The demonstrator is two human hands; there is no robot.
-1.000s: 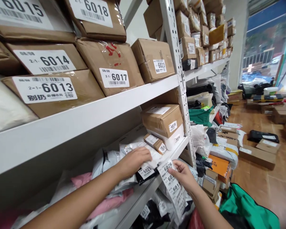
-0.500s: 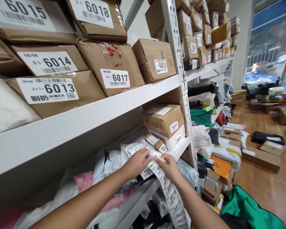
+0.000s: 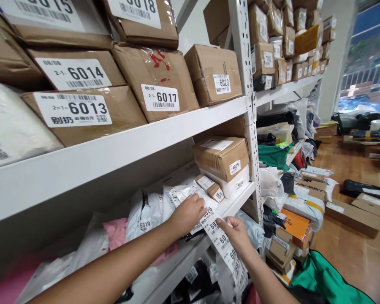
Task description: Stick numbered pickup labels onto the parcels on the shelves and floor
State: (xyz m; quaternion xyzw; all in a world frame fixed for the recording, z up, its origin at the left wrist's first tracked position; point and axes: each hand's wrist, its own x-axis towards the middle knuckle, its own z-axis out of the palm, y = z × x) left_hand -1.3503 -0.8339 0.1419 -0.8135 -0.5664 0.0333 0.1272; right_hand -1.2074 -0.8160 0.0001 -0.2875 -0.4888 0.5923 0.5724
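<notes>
pinching the label strip [image 3: 223,243] between thumb and fingers, my right hand [image 3: 237,236] holds it in front of the middle shelf [image 3: 185,262]. the strip slants down from the label 6026 and hangs below the shelf's edge. my left hand [image 3: 187,215] curls its fingers at the strip's top end, by a white plastic parcel [image 3: 183,192]; whether they grip paper or plastic, i cannot tell. just beyond lies a small brown box [image 3: 209,186].
</notes>
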